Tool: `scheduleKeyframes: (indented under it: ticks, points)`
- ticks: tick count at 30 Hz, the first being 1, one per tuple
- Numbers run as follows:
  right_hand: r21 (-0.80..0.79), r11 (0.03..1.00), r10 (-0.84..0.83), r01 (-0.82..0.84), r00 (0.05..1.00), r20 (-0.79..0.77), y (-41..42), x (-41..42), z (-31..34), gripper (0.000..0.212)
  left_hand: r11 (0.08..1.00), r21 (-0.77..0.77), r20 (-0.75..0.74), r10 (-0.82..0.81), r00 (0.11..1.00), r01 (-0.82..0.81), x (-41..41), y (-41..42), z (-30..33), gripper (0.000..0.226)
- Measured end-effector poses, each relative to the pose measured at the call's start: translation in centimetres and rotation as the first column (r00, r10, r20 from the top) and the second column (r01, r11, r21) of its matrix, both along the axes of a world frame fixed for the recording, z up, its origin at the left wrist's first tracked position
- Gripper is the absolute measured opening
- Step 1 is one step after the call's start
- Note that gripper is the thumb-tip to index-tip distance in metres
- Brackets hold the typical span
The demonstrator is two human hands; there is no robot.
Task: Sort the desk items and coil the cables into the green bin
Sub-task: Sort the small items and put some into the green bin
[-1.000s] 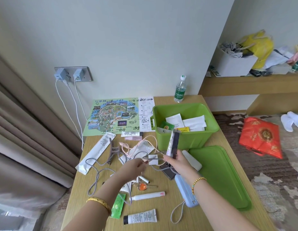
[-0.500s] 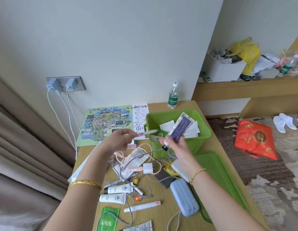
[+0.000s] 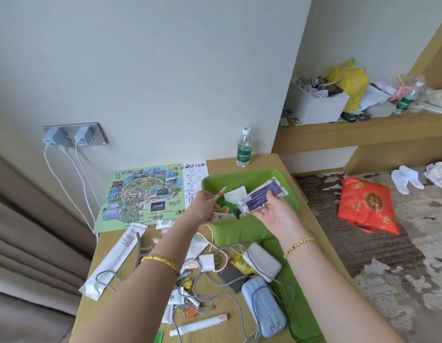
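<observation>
The near inner wall of the green bin [image 3: 239, 233] is screened by both hands, and part of its contents with it. The print on the purple packet [image 3: 262, 198] (pinched in the right hand [image 3: 274, 214]) cannot be read. Below the right forearm, the green lid [image 3: 301, 318] is cut by the bottom edge.

Both forearms are bare, with no sleeves. The left wrist wears a smooth gold bangle [image 3: 161, 263]. The right wrist wears a thin gold beaded bracelet [image 3: 299, 246] with one turquoise bead.
</observation>
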State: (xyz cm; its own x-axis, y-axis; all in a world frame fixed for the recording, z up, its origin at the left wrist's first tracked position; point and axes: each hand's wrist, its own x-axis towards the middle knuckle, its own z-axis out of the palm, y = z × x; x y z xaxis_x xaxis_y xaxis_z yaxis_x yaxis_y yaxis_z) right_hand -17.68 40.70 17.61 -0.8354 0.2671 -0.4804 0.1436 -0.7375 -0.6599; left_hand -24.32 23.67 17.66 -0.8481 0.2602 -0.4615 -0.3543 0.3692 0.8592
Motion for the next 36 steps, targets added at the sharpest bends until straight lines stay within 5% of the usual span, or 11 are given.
scheduleKeyframes:
  ticks: [5,10,19,24,27,29,32,36]
  points:
    - [0.023,0.994,-0.114,0.111,0.967,0.227,0.7,-1.7,-0.8,0.042,0.985,-0.111,-0.022,-0.138,0.99,0.135,-0.2,1.8,-0.6,0.032]
    - [0.102,0.992,-0.099,0.075,0.959,0.266,0.6,-2.1,-1.2,0.045,0.88,-0.335,-0.168,-0.406,0.898,0.336,0.0,2.2,-1.2,0.048]
    - [0.52,0.841,0.058,-0.15,0.98,0.189,-4.0,0.8,-1.8,0.026,0.939,-0.333,-0.427,-0.227,0.875,0.081,2.5,-1.8,-2.7,0.026]
    - [0.663,0.459,0.472,-0.591,0.795,0.382,-8.4,4.0,-5.6,0.024,0.857,-0.484,-0.29,-0.348,0.891,0.177,6.2,-7.4,-5.6,0.021]
    - [0.684,0.039,0.617,-0.728,0.556,0.557,-10.7,6.1,-9.2,0.015,0.777,-0.562,-0.151,-0.434,0.888,0.285,8.7,-10.7,-7.9,0.022]
    - [0.676,-0.203,0.629,-0.708,0.435,0.644,-11.9,7.2,-11.9,0.009,0.715,-0.579,-0.061,-0.517,0.854,0.391,9.9,-12.4,-9.8,0.022]
    - [0.678,-0.483,0.55,-0.555,0.41,0.728,-13.3,8.2,-14.5,0.012,0.649,-0.607,-0.033,-0.598,0.801,0.459,11.3,-13.6,-12.6,0.021]
    - [0.663,-0.67,0.512,-0.334,0.44,0.738,-14.4,8.7,-16.3,0.029,0.671,-0.665,-0.176,-0.569,0.803,0.329,12.2,-13.7,-16.4,0.023]
